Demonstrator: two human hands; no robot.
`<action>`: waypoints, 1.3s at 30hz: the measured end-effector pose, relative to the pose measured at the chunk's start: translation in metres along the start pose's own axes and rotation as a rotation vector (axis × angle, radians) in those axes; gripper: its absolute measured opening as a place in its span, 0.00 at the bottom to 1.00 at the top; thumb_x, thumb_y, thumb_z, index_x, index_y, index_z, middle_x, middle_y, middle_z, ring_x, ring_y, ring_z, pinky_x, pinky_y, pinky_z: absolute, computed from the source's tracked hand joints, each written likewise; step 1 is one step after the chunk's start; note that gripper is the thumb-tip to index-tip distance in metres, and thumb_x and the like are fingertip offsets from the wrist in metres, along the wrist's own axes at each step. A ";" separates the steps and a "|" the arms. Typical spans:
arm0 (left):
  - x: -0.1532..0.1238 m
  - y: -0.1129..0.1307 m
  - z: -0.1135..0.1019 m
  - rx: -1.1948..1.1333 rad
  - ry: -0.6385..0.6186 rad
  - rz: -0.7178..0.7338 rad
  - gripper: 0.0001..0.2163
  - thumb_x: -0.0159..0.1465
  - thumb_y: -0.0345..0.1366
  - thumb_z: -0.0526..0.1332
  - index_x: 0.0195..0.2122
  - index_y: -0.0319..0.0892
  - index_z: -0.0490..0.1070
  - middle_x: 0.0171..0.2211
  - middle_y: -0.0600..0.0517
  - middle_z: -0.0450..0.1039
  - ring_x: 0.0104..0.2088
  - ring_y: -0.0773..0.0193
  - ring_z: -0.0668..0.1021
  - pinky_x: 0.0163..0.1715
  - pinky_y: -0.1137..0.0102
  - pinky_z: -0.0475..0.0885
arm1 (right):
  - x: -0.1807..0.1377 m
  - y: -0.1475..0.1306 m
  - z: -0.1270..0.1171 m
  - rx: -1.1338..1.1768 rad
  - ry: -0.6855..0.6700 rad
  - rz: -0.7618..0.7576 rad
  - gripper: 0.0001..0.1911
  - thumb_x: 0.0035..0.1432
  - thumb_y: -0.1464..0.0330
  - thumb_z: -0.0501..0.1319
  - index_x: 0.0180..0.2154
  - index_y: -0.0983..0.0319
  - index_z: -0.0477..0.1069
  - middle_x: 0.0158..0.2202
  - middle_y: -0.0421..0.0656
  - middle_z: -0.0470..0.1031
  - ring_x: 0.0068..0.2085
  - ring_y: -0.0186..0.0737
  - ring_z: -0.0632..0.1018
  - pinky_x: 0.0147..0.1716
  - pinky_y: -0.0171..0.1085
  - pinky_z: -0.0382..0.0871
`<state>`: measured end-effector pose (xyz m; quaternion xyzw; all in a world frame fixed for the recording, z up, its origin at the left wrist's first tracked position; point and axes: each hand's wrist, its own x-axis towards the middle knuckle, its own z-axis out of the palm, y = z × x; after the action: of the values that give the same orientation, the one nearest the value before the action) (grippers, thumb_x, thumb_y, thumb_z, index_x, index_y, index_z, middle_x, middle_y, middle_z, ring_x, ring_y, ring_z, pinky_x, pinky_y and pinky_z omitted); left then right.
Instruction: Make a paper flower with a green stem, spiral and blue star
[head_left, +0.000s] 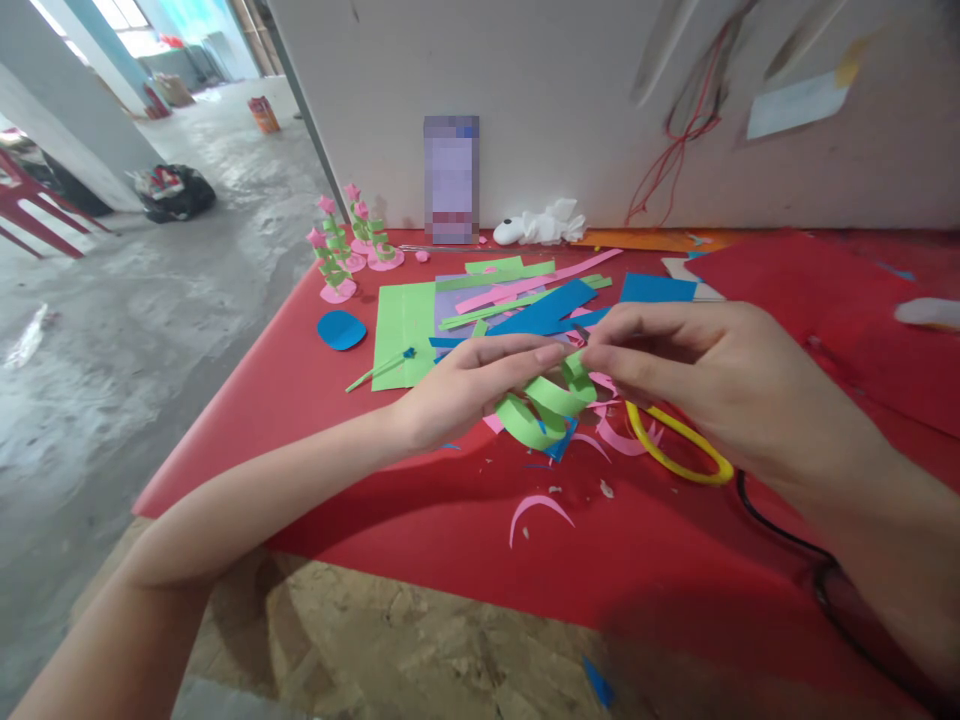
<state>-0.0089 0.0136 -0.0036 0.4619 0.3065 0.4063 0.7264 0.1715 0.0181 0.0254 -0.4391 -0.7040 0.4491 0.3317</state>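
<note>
A curled light-green paper strip (547, 405) hangs in spiral loops between my two hands, above the red table. My left hand (480, 380) comes in from the left, its fingers closed on the strip's upper part. From the right, my right hand (697, 350) pinches the strip's end between thumb and fingertips. Yellow-handled scissors (686, 450) lie under my right hand, their blades hidden. Behind my hands are blue paper pieces (551, 305), a light-green sheet (401, 320) and pink strips (577, 270). A thin green stem with a blue tip (382, 368) rests on the green sheet.
Several pink paper flowers on green stems (341, 240) stand at the table's back left, near a blue paper oval (342, 330). A phone (451, 180) leans against the wall. A white glue-like bottle (510, 231) lies beside it. Pink scraps (540, 505) are scattered in front.
</note>
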 end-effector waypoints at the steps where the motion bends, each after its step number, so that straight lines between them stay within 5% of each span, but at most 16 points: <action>1: 0.000 0.000 0.000 -0.010 0.000 -0.008 0.10 0.56 0.39 0.65 0.34 0.37 0.75 0.27 0.55 0.74 0.28 0.73 0.75 0.30 0.76 0.70 | 0.000 0.000 0.000 0.006 -0.012 0.002 0.11 0.50 0.58 0.64 0.27 0.59 0.72 0.23 0.36 0.69 0.25 0.26 0.69 0.23 0.28 0.60; 16: 0.004 -0.007 -0.011 0.243 -0.103 0.026 0.13 0.56 0.45 0.65 0.33 0.39 0.74 0.24 0.56 0.71 0.25 0.73 0.73 0.24 0.77 0.66 | 0.001 0.001 0.001 -0.043 -0.050 0.053 0.21 0.47 0.50 0.62 0.26 0.62 0.69 0.20 0.37 0.63 0.22 0.26 0.63 0.20 0.30 0.54; 26: 0.001 -0.004 -0.009 0.295 -0.100 0.109 0.14 0.58 0.46 0.62 0.33 0.39 0.74 0.27 0.54 0.73 0.27 0.72 0.74 0.27 0.77 0.68 | -0.001 0.003 -0.005 0.028 -0.041 0.029 0.17 0.55 0.53 0.58 0.28 0.59 0.69 0.17 0.37 0.57 0.19 0.27 0.60 0.17 0.31 0.50; 31: 0.001 -0.006 -0.011 0.311 -0.042 0.164 0.15 0.58 0.48 0.61 0.35 0.39 0.75 0.28 0.54 0.74 0.27 0.73 0.73 0.27 0.77 0.68 | -0.001 -0.001 -0.008 -0.062 -0.044 -0.016 0.12 0.49 0.56 0.64 0.31 0.58 0.72 0.27 0.38 0.69 0.27 0.27 0.69 0.22 0.28 0.59; 39: 0.003 -0.005 -0.009 0.272 -0.021 0.084 0.20 0.57 0.53 0.60 0.36 0.38 0.75 0.32 0.51 0.76 0.32 0.67 0.76 0.33 0.74 0.70 | 0.000 0.001 -0.004 -0.035 -0.063 -0.020 0.12 0.50 0.57 0.63 0.30 0.59 0.71 0.27 0.37 0.69 0.27 0.27 0.69 0.25 0.30 0.61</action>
<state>-0.0128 0.0186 -0.0120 0.5728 0.3316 0.3860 0.6426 0.1756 0.0194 0.0265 -0.4234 -0.7261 0.4470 0.3059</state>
